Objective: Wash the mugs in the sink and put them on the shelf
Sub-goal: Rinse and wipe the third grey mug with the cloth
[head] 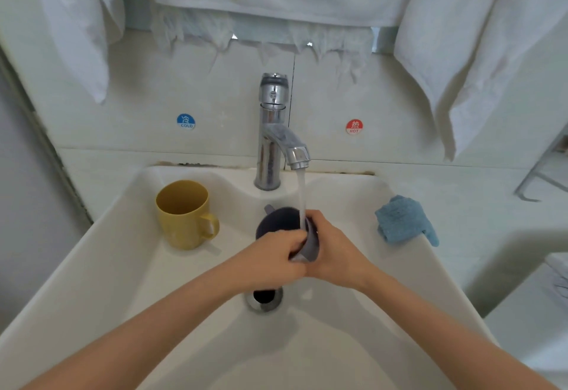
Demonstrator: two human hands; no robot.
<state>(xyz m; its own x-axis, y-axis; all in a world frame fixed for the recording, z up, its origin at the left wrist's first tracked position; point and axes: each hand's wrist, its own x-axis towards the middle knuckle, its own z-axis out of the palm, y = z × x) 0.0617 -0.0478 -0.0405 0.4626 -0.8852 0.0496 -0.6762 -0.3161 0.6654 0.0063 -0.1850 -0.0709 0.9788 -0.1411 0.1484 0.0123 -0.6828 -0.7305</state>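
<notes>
Dark-grey mug (278, 220) held over the middle of the sink (123, 266), above the drain (264, 299), with the stream (301, 193) from the chrome tap (273, 131) falling onto its right side. Both hands are clamped on it: the left hand (273, 254) wraps the near-left wall, the right hand (335, 251) curls round the right side, and the two meet at the near edge. By its look the mug is stiff and light, but wet and therefore slippery; the surest hold is round the body or through the handle, probably the small grey projection at the far left. A yellow mug (183, 214) stands upright on the left ledge; a blue cloth (402, 220) lies on the right ledge. Hidden behind the fingers: the dark mug's mouth and base. No shelf can be identified; a metal frame (541, 174) is cut off at the right edge
</notes>
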